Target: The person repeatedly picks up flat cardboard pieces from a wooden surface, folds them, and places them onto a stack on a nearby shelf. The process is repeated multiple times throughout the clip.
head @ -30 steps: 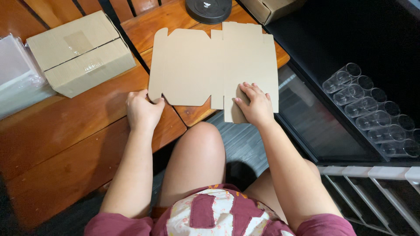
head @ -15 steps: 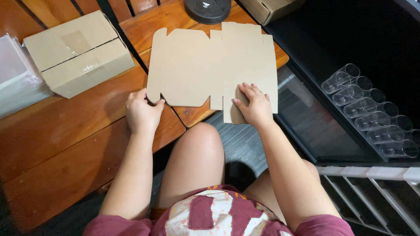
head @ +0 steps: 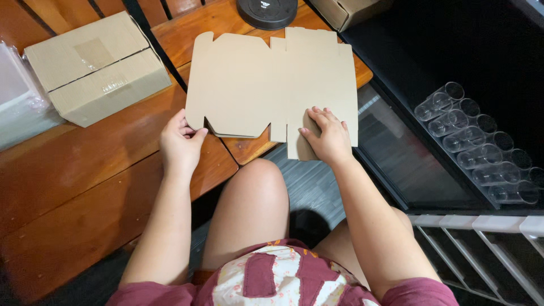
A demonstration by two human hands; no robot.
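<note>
Cardboard, a flat die-cut brown box blank (head: 266, 85), lies unfolded on the reddish-brown slatted wooden table (head: 85, 170), its near edge overhanging the table's front above the person's knee. Long axis of the blank runs left to right across the view; flaps and notches line the near and far edges.

Left hand (head: 180, 144): at the blank's near left corner, fingers curled together, tips touching or pinching the corner flap from below and beside. Whether the thumb is clamped on the card, cannot tell.

Right hand (head: 326, 136): palm down on the near right flap, fingers slightly spread and pressed flat on the card, not gripping.

Relation: the blank lies directly ahead of both hands, away from the body. Each hand holds one near corner, so the two are about equally near; the right hand sits further onto the sheet.

Surroundings: taped closed brown cardboard box (head: 96, 68) well left of the blank; round black disc-shaped object (head: 266, 11) just beyond its far edge; row of clear plastic cups (head: 476, 144) lying on a black surface, right, well apart.
</note>
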